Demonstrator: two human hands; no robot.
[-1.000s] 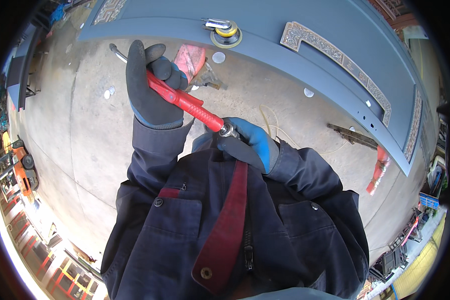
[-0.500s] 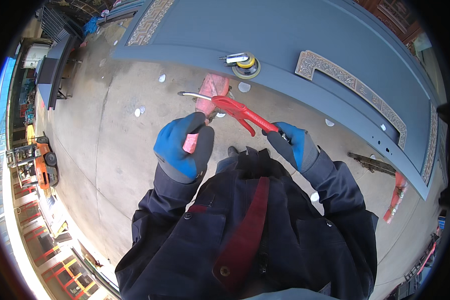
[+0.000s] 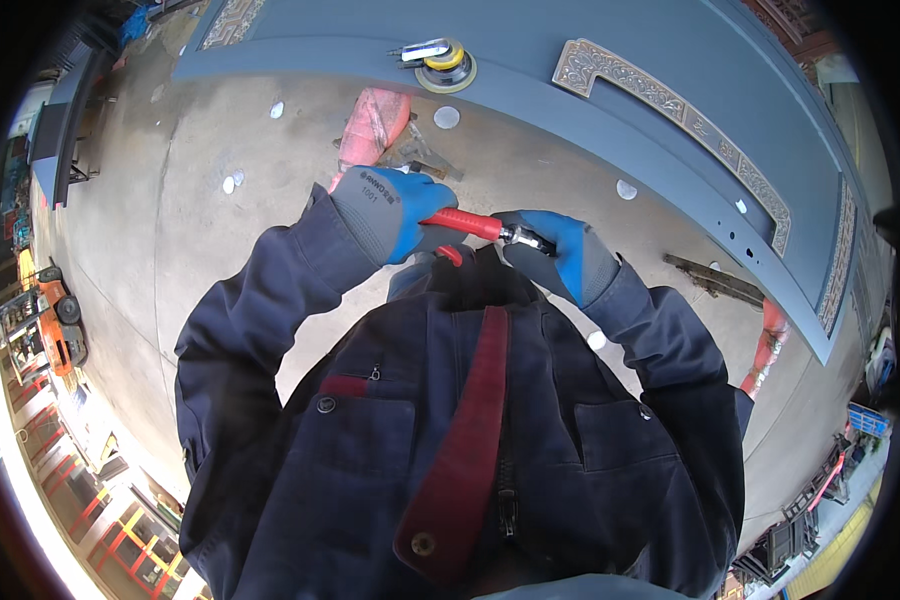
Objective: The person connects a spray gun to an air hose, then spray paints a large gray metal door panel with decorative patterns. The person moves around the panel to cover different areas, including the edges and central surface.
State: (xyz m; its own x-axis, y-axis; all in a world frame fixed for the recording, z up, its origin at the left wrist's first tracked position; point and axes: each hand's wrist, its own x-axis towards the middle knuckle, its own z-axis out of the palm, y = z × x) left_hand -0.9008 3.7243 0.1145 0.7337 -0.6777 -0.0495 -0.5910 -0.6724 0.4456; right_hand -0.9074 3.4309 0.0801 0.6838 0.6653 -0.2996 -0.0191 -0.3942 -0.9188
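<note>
A red air blow gun lies crosswise in front of my chest. My left hand, in a blue and grey work glove, is closed around its body and hides the nozzle end. Below that hand the curved red lever sticks out. At the other end of the handle is a silver metal coupler, with the gloved fingers of my right hand closed around it. Whether a hose runs on from there is hidden by the right hand.
Ahead lies a large blue-grey door panel with a carved strip. A round yellow sander rests near its edge. Pink-wrapped supports stand below. White discs dot the concrete floor. An orange forklift is far left.
My left hand has moved from beside the blow gun onto its body and now grips it. The blow gun and both hands have come higher in view; the nozzle is now hidden.
</note>
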